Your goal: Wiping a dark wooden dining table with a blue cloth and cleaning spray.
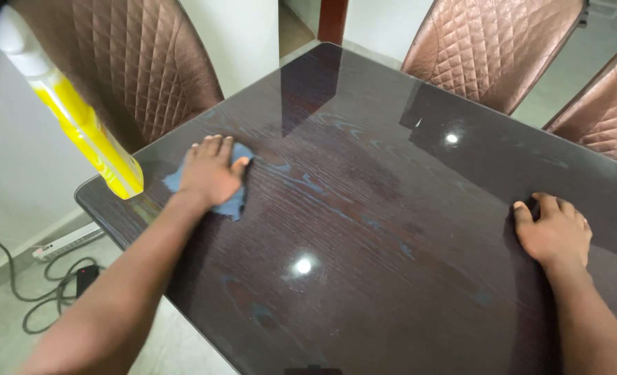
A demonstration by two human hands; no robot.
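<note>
My left hand [210, 170] lies flat, fingers together, pressing a blue cloth [233, 201] onto the glossy dark wood-grain table [364, 229] near its left corner. The cloth shows around the palm and under the fingertips. My right hand [553, 230] rests on the table at the right, fingers curled loosely, holding nothing. A yellow spray bottle [90, 135] with a white top stands on the table's left corner, just left of my left hand.
Three brown quilted chairs stand around the table: one at the far left [135, 69], one at the far right [489, 48], one at the right edge [607, 118]. A power strip [65, 243] and black cables [52, 292] lie on the floor at left.
</note>
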